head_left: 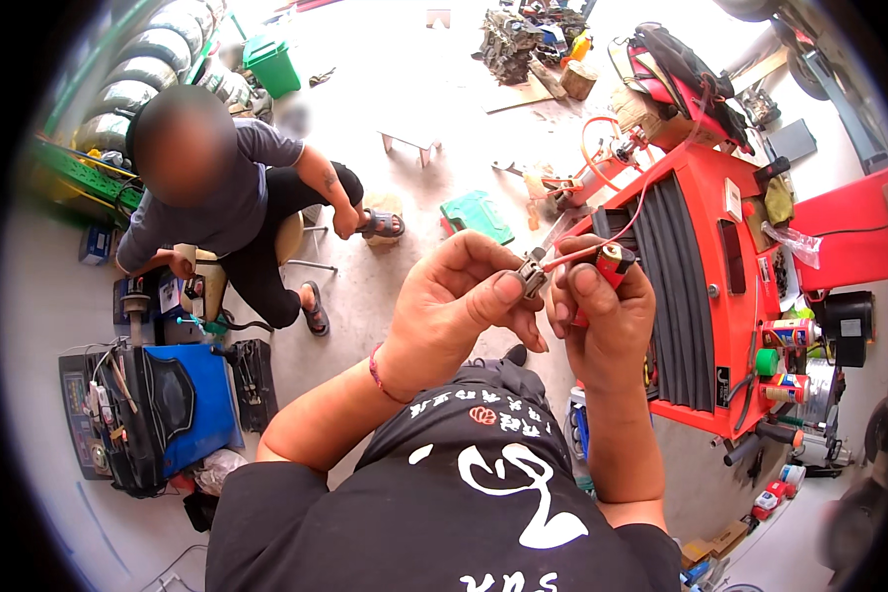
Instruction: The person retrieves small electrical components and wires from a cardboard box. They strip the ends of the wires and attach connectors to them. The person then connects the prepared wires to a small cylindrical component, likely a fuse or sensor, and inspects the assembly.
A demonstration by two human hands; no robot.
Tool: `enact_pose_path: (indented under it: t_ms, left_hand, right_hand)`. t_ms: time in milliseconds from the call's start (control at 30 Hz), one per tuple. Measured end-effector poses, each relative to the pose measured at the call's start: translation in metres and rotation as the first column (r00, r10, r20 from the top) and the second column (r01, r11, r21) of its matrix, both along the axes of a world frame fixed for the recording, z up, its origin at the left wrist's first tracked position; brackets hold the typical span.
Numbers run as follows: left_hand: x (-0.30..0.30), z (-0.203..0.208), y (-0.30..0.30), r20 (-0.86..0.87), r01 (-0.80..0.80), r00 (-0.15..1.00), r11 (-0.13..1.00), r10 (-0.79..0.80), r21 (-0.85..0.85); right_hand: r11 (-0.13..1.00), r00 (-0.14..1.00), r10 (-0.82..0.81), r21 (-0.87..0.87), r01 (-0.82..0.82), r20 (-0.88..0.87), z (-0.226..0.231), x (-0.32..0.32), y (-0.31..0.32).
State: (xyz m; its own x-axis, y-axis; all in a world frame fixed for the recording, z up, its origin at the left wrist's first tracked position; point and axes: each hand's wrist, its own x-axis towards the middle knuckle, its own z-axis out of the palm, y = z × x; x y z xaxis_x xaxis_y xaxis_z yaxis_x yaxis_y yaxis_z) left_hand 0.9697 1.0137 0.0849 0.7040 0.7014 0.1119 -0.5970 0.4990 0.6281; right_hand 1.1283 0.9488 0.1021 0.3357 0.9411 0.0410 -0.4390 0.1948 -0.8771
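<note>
Both my hands are raised close together in front of my chest. My left hand (451, 291) pinches a small grey metal fitting (533, 273) between thumb and fingers. A thin red cable (574, 257) runs from beside the fitting toward my right hand. My right hand (614, 314) is closed around a small red cylinder with a black end (617, 260), its thumb along the side. The cylinder's exact kind cannot be made out, and its lower part is hidden by the fingers. Fitting and cylinder are a little apart.
A red machine cabinet (696, 266) with black bellows stands close on my right, cans (787, 332) beside it. At the left, a person (257, 187) sits near a blue-and-black machine (192, 405). A green case (477, 217) lies on the floor ahead; tyres (128, 94) fill a rack.
</note>
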Motion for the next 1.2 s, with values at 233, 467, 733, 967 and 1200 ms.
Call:
enact_pose_path:
  t_ms: [233, 467, 733, 967, 1200]
  left_hand:
    - [0.000, -0.003, -0.007, 0.030, 0.167, 0.986, 0.983, -0.165, -0.071]
    - [0.000, -0.003, -0.009, 0.036, 0.195, 0.981, 0.976, -0.192, -0.093]
    - [0.002, -0.002, -0.011, -0.019, 0.086, 0.996, 0.994, -0.085, 0.063]
    - [-0.004, -0.002, -0.013, 0.018, 0.118, 0.993, 0.991, -0.117, -0.056]
    - [0.000, -0.003, -0.016, -0.065, -0.081, 0.994, 0.991, 0.088, 0.104]
  right_hand:
    - [0.993, 0.997, -0.051, 0.106, 0.045, 0.055, -0.005, -0.003, -0.003]
    - [0.968, 0.998, -0.018, 0.248, 0.031, -0.055, -0.008, 0.004, -0.008]
    - [0.965, 0.998, -0.062, 0.254, 0.063, -0.014, -0.006, 0.002, -0.008]
    - [0.972, 0.975, 0.022, 0.231, 0.031, -0.222, -0.007, 0.001, -0.010]
    - [0.991, 0.984, -0.061, 0.130, 0.039, 0.165, -0.005, 0.005, -0.009]
